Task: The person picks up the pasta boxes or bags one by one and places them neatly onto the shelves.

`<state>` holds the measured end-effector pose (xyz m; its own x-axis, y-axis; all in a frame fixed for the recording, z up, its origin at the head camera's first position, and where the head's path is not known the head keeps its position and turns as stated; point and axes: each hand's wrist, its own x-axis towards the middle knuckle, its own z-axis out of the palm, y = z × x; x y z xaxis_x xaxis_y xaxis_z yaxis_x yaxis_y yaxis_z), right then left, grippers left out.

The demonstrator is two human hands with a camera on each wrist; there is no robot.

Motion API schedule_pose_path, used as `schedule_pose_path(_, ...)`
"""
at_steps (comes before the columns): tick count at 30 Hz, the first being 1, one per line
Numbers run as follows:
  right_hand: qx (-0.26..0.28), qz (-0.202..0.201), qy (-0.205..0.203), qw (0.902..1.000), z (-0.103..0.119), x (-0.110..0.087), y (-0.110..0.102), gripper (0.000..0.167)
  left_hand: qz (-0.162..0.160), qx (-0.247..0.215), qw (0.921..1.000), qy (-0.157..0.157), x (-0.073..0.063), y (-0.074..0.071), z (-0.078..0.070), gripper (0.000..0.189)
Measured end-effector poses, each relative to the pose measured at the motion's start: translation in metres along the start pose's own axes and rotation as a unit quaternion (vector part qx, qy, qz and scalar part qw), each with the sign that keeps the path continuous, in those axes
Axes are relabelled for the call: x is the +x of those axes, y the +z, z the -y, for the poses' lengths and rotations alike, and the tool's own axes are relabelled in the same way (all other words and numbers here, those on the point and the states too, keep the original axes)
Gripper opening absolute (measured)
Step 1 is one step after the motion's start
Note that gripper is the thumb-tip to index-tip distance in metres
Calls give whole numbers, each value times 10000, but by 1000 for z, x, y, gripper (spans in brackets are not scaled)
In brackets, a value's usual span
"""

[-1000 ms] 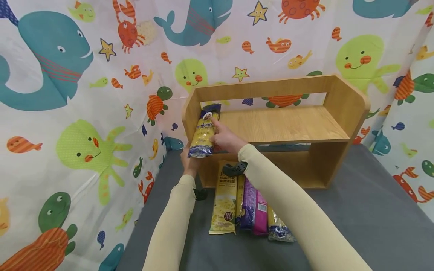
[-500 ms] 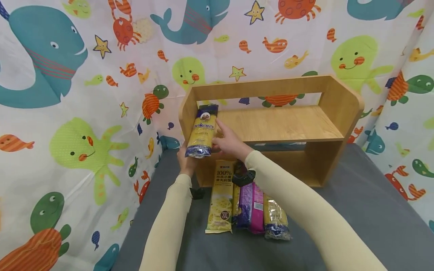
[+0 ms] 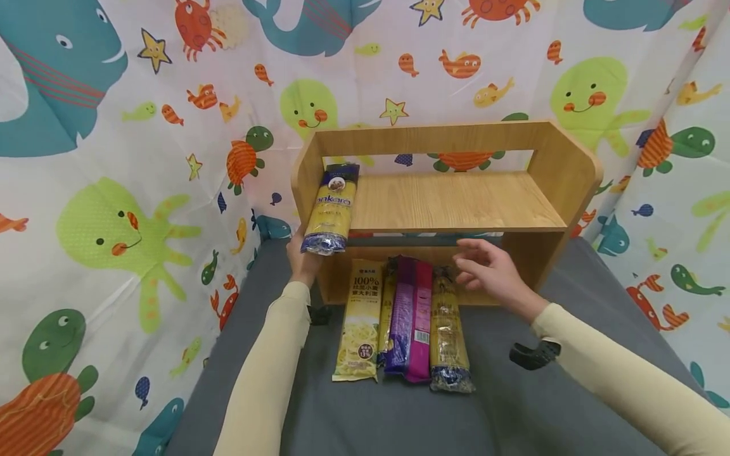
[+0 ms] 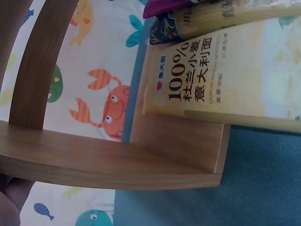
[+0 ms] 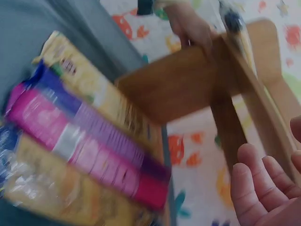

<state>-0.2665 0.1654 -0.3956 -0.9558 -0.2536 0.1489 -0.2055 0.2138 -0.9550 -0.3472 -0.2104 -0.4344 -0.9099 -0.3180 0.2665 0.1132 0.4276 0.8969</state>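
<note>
My left hand grips the left side panel of the wooden shelf; its fingers show at the panel's edge in the left wrist view. Beside that panel, a yellow and blue pasta packet lies on the upper board, its lower end reaching past the front edge. My right hand hovers in front of the lower compartment, fingers loosely bent and holding nothing. Left of it lie a pale yellow pasta packet, a purple and pink packet and a clear-ended yellow pasta packet.
Another yellow packet is partly hidden between the pale yellow and purple ones. The packets lean with their far ends in the lower compartment, on a grey tabletop. A sea-animal printed curtain hangs behind and at both sides.
My right hand has left the yellow and blue pasta packet and moved right and down. The packet stays on the upper board. My left hand keeps its place at the shelf's left side.
</note>
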Motion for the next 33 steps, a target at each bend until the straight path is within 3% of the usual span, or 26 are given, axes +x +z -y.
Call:
schedule_pose_path(4, 332, -334, 160, 9988, -21, -31, -33, 27, -28, 49, 9999, 146, 1, -4, -1, 55)
schedule_pose_path(8, 618, -564, 546, 9950, -41, -53, -55, 23, -29, 26, 9999, 143, 2, -8, 1, 58)
schedule_pose_path(16, 618, -812, 926, 9905, -63, -73, -73, 23, 22, -115, 9999, -2, 6, -9, 4, 60)
schedule_pose_path(22, 340, -762, 1016, 9913, -79, -76, -67, 25, 105, -264, 9995, -118, 5, -5, 4, 65)
schedule_pose_path(29, -95, -529, 1566, 9862, -112, -75, -36, 62, 92, -334, 9993, -146, 1, 1, 3, 67)
schedule_pose_path(33, -67, -232, 1729, 9846, -130, -74, -14, 67, 95, -299, 9994, -131, 0, 1, 2, 67)
